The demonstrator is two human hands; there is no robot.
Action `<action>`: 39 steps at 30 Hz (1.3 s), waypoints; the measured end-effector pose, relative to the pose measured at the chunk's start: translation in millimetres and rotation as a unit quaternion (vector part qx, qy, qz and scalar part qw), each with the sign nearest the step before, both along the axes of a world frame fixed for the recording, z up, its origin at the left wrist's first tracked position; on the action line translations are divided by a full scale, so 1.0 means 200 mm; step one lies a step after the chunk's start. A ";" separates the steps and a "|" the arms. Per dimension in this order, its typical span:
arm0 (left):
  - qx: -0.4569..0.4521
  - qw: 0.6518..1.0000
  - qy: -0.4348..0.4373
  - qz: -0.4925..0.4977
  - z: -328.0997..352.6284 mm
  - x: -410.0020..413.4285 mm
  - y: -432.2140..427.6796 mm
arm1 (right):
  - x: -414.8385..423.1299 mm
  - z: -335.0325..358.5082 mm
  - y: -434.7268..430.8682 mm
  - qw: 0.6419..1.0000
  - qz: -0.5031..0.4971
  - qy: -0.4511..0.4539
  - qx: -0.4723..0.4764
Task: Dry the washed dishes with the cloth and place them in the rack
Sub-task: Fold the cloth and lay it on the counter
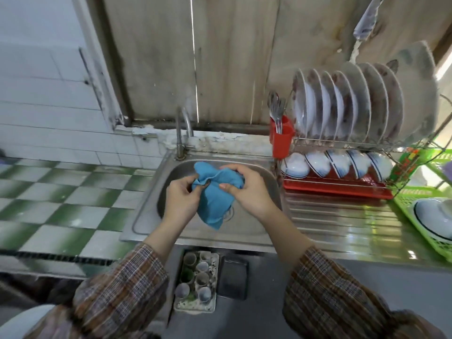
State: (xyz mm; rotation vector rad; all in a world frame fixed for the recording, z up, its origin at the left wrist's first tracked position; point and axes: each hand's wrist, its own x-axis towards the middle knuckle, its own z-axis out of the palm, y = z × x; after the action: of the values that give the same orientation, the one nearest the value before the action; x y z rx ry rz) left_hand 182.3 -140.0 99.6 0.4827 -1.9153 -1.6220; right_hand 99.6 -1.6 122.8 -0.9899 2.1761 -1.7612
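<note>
Blue cloth (215, 196) pinched by left hand (181, 196) and right hand (249, 189) mid-frame over sink (146, 216); bowl (433, 216) far right, nearer right hand.

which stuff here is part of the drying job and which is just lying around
In the job: blue cloth, gripped by left hand and right hand; dish rack; bowls in green basket.
Lying about: tap; egg tray; dark tray.

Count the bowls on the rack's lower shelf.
5 bowls, side by side on the lower shelf of the rack, left to right: first, second, third, fourth, fifth. The first may have another stacked under it.
</note>
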 end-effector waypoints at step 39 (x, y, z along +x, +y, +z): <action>-0.288 0.927 -0.010 0.241 0.63 0.39 -1.84 | 0.06 0.19 -1.81 0.951 0.256 -0.034 0.172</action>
State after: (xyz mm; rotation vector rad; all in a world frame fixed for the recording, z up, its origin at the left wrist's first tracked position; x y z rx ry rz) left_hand 260.8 -508.2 225.5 0.6483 -1.9680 -0.7032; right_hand 111.4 -364.3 161.3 -1.2327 1.8647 -1.1221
